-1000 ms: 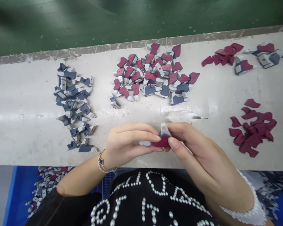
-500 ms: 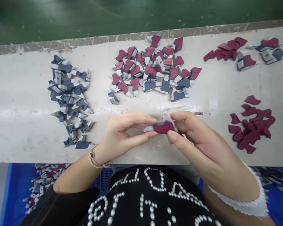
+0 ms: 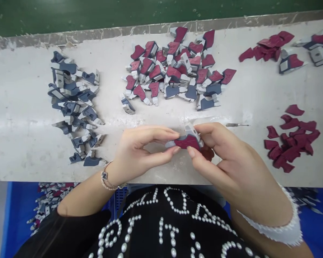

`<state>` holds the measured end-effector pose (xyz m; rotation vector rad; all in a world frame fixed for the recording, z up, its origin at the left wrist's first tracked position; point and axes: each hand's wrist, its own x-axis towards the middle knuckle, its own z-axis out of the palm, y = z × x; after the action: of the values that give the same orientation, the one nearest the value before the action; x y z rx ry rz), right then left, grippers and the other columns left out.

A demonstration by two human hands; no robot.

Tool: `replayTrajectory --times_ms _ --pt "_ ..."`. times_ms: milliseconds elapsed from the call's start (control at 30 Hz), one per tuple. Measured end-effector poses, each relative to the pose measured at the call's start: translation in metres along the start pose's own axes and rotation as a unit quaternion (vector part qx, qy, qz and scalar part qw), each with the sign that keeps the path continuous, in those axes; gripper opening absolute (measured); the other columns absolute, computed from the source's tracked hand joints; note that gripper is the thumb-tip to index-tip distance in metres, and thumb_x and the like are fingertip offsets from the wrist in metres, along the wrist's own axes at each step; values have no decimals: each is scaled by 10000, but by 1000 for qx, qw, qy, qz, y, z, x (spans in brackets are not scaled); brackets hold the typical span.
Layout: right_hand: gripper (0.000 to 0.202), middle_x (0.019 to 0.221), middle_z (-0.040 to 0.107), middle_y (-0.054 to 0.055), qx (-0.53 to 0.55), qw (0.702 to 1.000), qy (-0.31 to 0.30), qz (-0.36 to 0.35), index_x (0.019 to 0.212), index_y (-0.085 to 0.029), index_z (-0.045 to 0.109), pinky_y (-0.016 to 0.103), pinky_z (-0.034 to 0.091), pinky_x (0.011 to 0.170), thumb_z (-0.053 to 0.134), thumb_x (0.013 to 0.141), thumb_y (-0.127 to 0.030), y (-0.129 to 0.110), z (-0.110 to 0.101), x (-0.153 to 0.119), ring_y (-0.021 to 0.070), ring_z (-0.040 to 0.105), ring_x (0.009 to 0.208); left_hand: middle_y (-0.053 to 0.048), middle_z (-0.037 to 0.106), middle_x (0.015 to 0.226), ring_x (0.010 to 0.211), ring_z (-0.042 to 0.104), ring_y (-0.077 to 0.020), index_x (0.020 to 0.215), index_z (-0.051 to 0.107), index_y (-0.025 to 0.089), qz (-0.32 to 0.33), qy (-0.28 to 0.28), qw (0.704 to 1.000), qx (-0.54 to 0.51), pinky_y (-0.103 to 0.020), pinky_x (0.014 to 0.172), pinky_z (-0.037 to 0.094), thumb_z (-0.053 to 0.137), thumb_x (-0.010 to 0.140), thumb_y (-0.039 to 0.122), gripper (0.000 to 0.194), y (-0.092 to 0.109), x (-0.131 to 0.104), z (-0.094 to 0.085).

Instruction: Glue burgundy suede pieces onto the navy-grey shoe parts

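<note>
Between my two hands is a small grey plastic part with a maroon panel (image 3: 188, 142) on its face and a light-grey arm standing up at its right end. My left hand (image 3: 146, 145) pinches its left tip between thumb and index finger. My right hand (image 3: 223, 157) grips the right end, its thumb on the lower edge of the maroon panel. Under the curled right fingers, another maroon piece (image 3: 207, 153) shows in part. Just beyond the right hand, a thin pointed tool (image 3: 237, 125) lies on the white table (image 3: 156, 172).
Blue-grey parts (image 3: 72, 104) form a pile at left. Many maroon-faced parts (image 3: 174, 71) are heaped at centre back. Loose maroon panels (image 3: 292, 143) lie at right, others (image 3: 269, 46) behind them beside several grey parts (image 3: 290, 62). Blue bins (image 3: 14, 215) with parts stand below the table's front edge.
The camera view has shifted slightly. My right thumb has slid left along the maroon panel, and a maroon piece under the right fingers shows more. Both hands keep hold of the part.
</note>
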<state>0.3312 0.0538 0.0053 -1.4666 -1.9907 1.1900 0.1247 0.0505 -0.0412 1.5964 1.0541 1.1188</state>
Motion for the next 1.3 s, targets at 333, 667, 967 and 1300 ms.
replayTrajectory --times_ms 333,667,967,1300 --pt "111 873 602 5 -26 998 -26 -50 1059 -272 504 318 503 636 576 1005 -206 3 -5 1 181 603 737 -54 821 946 871 801 -194 963 777 184 -188 -19 966 -177 -277 834 703 869 772 166 213 7 3 1" --pt "123 797 575 -22 -51 995 -35 -81 1043 -273 493 298 405 531 579 1004 -195 3 -7 3 141 533 599 -61 818 1008 930 794 -204 1059 790 207 -187 -50 963 -188 -294 873 696 854 794 176 274 5 0 0" --pt "113 843 641 -6 -64 993 -42 -92 1083 -265 507 300 440 555 538 1005 -190 0 -7 2 157 602 600 -42 814 911 821 792 -186 951 798 206 -149 -25 972 -181 -281 758 703 865 763 125 215 5 0 4" --pt "85 827 641 -19 -36 995 -51 -76 1112 -244 540 278 449 564 507 1045 -202 3 -8 3 142 631 643 -51 823 1004 906 806 -209 996 799 217 -186 -57 957 -215 -299 858 707 858 784 160 227 0 1 0"
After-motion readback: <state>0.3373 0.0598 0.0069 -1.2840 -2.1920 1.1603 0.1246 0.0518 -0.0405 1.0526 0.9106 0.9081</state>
